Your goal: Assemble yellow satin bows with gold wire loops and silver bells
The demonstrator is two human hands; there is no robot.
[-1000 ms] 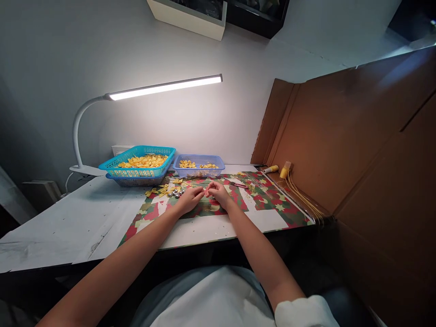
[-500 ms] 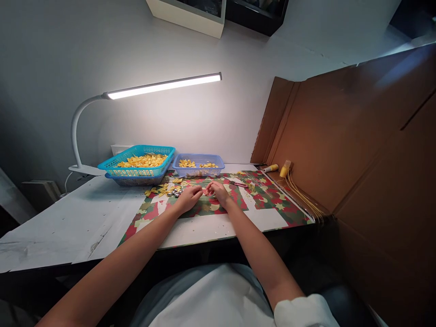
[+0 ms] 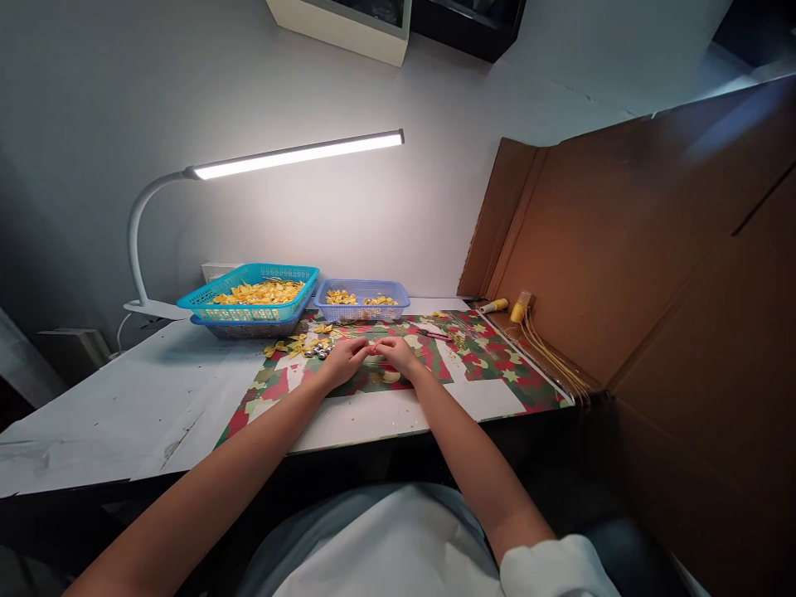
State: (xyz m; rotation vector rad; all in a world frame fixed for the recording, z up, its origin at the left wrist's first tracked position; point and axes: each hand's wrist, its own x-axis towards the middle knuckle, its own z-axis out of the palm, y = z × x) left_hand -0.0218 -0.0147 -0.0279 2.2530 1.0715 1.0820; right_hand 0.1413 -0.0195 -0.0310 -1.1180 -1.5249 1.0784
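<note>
My left hand [image 3: 346,361] and my right hand [image 3: 396,355] meet fingertip to fingertip above the patterned sheet [image 3: 491,355] on the table. Both hands are closed in a pinch. Whatever sits between the fingertips is too small and too covered to make out. Just left of my left hand lie small silvery beads [image 3: 319,352], with yellow bow-like pieces [image 3: 298,342] beside them. A pair of pliers with reddish handles [image 3: 435,336] rests on the sheet to the right of my right hand.
A turquoise basket [image 3: 249,313] full of yellow pieces is stacked on a blue one at the back left. A lavender basket [image 3: 361,312] holds more. A lamp [image 3: 298,156] arches above; cardboard [image 3: 622,249] walls the right side, with yellow strands [image 3: 553,358] along it.
My right hand's fingers have drawn in to the left and flattened, bringing the fingertips against those of my left hand. My left hand stays nearly in place.
</note>
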